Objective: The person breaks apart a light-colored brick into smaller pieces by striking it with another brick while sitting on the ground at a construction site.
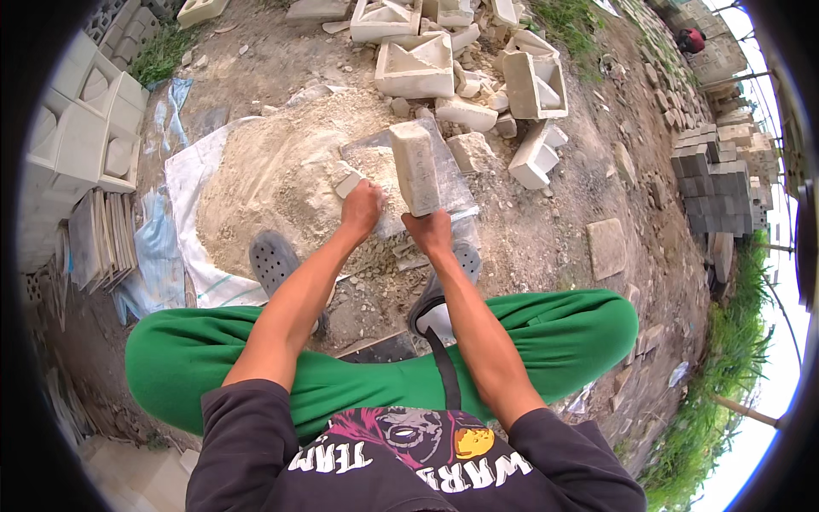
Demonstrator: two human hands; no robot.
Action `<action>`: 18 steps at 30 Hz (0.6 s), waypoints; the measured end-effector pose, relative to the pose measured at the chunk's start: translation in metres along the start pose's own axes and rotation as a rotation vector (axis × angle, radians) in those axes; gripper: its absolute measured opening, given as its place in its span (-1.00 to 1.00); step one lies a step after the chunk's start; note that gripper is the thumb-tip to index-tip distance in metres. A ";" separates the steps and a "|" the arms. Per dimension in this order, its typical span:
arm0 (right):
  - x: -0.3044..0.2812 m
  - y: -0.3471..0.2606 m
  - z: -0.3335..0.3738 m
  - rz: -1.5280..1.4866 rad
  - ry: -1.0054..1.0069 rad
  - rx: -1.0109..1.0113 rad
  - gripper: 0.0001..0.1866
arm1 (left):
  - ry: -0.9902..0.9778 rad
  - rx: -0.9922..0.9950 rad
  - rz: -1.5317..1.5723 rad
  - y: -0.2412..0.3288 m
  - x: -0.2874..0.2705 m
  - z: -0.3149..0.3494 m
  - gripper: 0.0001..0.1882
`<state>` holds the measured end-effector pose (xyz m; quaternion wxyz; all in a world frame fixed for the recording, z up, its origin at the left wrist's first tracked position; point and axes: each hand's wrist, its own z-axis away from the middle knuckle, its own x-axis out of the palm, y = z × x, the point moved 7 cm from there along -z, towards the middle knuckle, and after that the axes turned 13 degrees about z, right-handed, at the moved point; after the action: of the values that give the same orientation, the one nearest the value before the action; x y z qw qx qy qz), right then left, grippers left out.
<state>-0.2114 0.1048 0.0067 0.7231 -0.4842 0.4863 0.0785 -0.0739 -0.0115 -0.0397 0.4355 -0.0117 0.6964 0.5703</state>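
My right hand (428, 232) is closed around the near end of a long, dusty, pale block (414, 166). The block is raised and points away from me; whether it has a handle, I cannot tell. To its left, my left hand (363, 207) grips a small broken chunk (348, 183) of pale block over crushed material. A flat grey slab (454, 166) lies on the ground, partly hidden behind the raised block. Pale crumbled rubble (273, 175) is heaped on a white sheet (182, 175) to the left.
Broken hollow blocks (415, 66) lie scattered beyond the slab. Stacked pale blocks (107, 119) and leaning boards (102, 235) stand at left. Grey blocks (717, 183) are piled at right, near grass (734, 367). My clog-covered feet (275, 260) flank the work spot. Another person (690, 40) is far off.
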 end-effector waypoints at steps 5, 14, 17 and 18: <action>0.019 0.033 0.017 0.145 -0.328 0.205 -0.59 | -0.016 0.026 0.007 0.005 -0.005 0.000 -0.81; -0.026 -0.032 -0.011 -0.121 -0.028 0.036 -0.67 | -0.014 0.072 -0.085 0.000 0.003 -0.006 -0.83; 0.007 -0.002 -0.002 -0.003 -0.021 0.025 -0.63 | -0.051 0.150 -0.029 -0.005 -0.002 -0.009 -0.82; 0.019 0.015 0.006 0.170 -0.095 0.109 -0.59 | -0.056 0.155 -0.026 0.001 -0.003 -0.009 -0.82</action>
<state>-0.2065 0.1104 -0.0167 0.7614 -0.3967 0.4943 0.1360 -0.0779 -0.0195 -0.0378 0.4617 0.0287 0.7259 0.5090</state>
